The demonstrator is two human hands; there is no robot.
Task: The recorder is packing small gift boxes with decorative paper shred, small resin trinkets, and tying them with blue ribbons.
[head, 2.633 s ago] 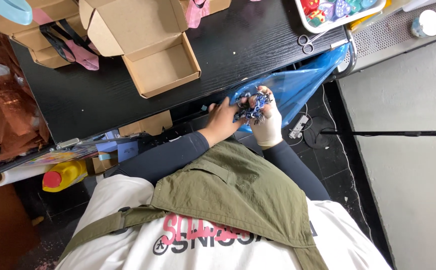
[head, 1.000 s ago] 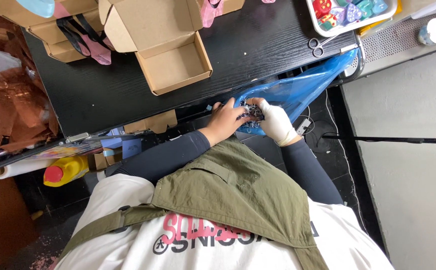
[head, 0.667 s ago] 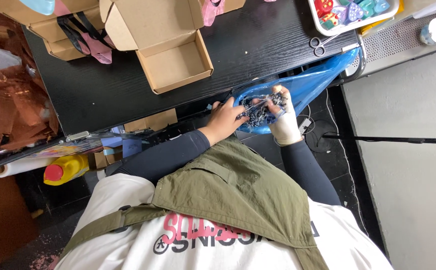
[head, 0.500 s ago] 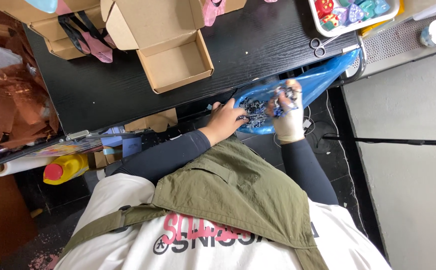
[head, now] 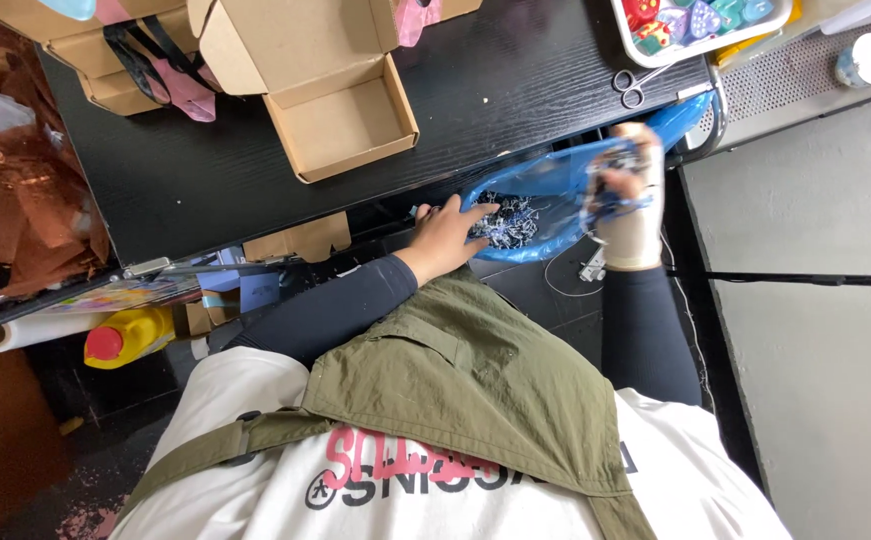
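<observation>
Two hands at crinkly blue plastic bag (head: pixel 565 190) below desk edge. Left hand (head: pixel 447 232) fingers spread, on bag's near rim beside shredded paper filler (head: pixel 505 220). Right hand (head: pixel 627 205), pale-gloved, fingers closed pinching bag's far rim. Likely light, limp, slippery; hold rim. Beyond fingers: open brown cardboard box (head: pixel 340 110), small metal scissors (head: pixel 635 85).

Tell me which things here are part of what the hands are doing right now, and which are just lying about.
In hand:
- blue plastic bag, held open below the desk edge
- shredded paper filling inside it
- left hand at the bag's mouth
- right hand gripping the bag's far side

Lying about:
- open cardboard box
- scissors
- tray of coloured pieces
- yellow bottle
</observation>
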